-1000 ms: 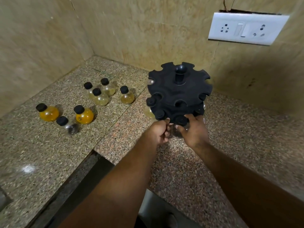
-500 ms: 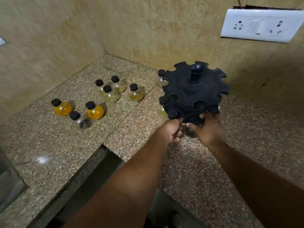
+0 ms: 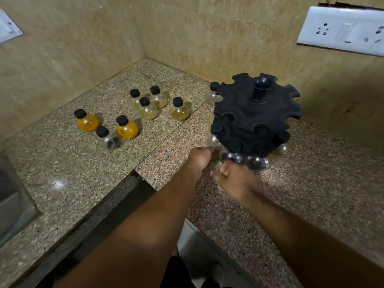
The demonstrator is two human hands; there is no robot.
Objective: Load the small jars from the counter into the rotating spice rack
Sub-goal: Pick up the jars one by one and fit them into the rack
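The black two-tier spice rack stands on the granite counter at the right. Several jars hang in its lower tier, among them a dark one at the front, and one clear jar sits in the upper tier at the back left. My left hand is at the rack's lower left beside a clear jar; its fingers are hidden. My right hand is curled just in front of the rack, apart from it. To the left stand two orange jars, a clear jar and several pale yellow jars.
Tiled walls close the corner behind the counter. A white socket plate is on the right wall and a switch on the left wall. A steel sink lies at the left edge. A dark gap runs along the counter's front.
Both hands have drawn back from the jar at the rack's front lower tier. The view has shifted left, so the rack now sits further right.
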